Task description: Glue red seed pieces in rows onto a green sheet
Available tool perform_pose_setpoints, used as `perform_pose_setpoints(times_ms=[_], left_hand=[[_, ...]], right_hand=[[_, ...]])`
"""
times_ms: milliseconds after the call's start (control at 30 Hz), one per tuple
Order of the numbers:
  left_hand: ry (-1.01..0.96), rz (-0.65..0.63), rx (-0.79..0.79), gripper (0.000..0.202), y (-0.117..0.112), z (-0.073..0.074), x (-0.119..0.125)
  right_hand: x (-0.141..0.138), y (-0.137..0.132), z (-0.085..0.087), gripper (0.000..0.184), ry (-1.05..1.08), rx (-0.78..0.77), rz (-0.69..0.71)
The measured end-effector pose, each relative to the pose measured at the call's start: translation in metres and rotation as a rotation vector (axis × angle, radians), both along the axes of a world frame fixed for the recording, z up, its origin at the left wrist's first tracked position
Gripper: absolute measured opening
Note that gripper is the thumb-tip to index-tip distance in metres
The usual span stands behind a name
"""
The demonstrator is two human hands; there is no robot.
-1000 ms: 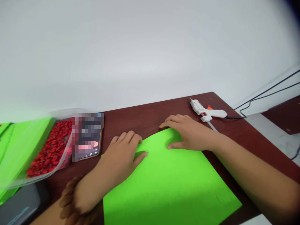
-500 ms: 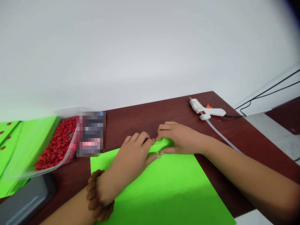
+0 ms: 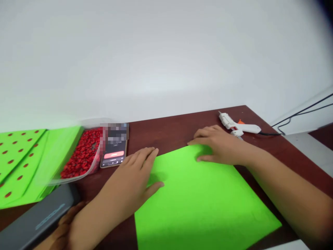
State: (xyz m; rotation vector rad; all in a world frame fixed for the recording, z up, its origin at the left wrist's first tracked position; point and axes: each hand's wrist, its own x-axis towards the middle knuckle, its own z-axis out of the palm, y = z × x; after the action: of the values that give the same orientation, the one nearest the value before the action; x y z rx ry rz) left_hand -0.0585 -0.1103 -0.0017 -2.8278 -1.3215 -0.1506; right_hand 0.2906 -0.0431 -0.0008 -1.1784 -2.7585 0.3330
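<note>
A flat, bright green sheet of foam or card [image 3: 203,205] lies on the dark red wooden table [image 3: 166,133]. My left hand [image 3: 132,173] rests on its left edge, fingers spread. My right hand [image 3: 217,146] lies palm down across the sheet's far edge, holding nothing. A white hot glue gun [image 3: 238,125] with an orange trigger sits just beyond my right hand. A wooden bead bracelet [image 3: 62,232] on my left wrist is partly hidden by a grey device [image 3: 39,222].
At the left stand a clear tub of red pieces [image 3: 83,152], a phone [image 3: 113,147] with its screen partly blurred, and green sheets with red spots [image 3: 18,163]. A black cable runs from the glue gun past the table's right edge.
My hands have moved apart, releasing the bunched far edge of the green sheet, which now lies flat. The view has shifted, showing more of the left side.
</note>
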Motion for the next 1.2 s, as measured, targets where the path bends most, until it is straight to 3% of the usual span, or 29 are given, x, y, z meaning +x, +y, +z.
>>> perform_pose_setpoints(times_ms=[133,267,433,633,867,967,1000,1100,1200], left_hand=[[-0.054,0.062,0.041,0.074,-0.022,-0.014,-0.025],[-0.104,0.144,0.046,0.065,-0.022,-0.028,-0.023],[-0.167,0.157,-0.033,0.046,-0.013,-0.026,-0.020],[-0.278,0.131,-0.167,0.018,-0.016,-0.022,-0.017],[-0.347,0.131,-0.269,0.017,-0.015,-0.024,-0.014],[-0.403,0.114,-0.219,0.013,-0.017,-0.019,-0.019],[-0.419,0.118,-0.175,0.024,-0.019,-0.017,-0.022],[-0.413,0.161,-0.056,0.064,-0.027,-0.013,-0.032],[-0.346,0.187,-0.045,0.067,-0.033,-0.013,-0.034]], right_hand=[[-0.021,-0.015,0.001,0.066,0.075,0.001,-0.023],[-0.066,-0.031,-0.011,0.085,0.099,-0.057,0.040],[-0.087,-0.028,-0.030,0.058,0.147,0.019,0.007],[-0.086,-0.030,-0.032,0.026,0.112,0.051,0.050],[-0.088,-0.035,-0.032,0.028,0.106,0.153,0.085],[-0.085,-0.035,-0.028,0.024,0.137,0.142,0.061],[-0.083,-0.036,-0.025,0.031,0.146,0.137,0.039],[-0.075,-0.042,-0.016,0.076,0.127,0.092,-0.030],[-0.072,-0.047,-0.009,0.091,0.102,-0.010,-0.029]])
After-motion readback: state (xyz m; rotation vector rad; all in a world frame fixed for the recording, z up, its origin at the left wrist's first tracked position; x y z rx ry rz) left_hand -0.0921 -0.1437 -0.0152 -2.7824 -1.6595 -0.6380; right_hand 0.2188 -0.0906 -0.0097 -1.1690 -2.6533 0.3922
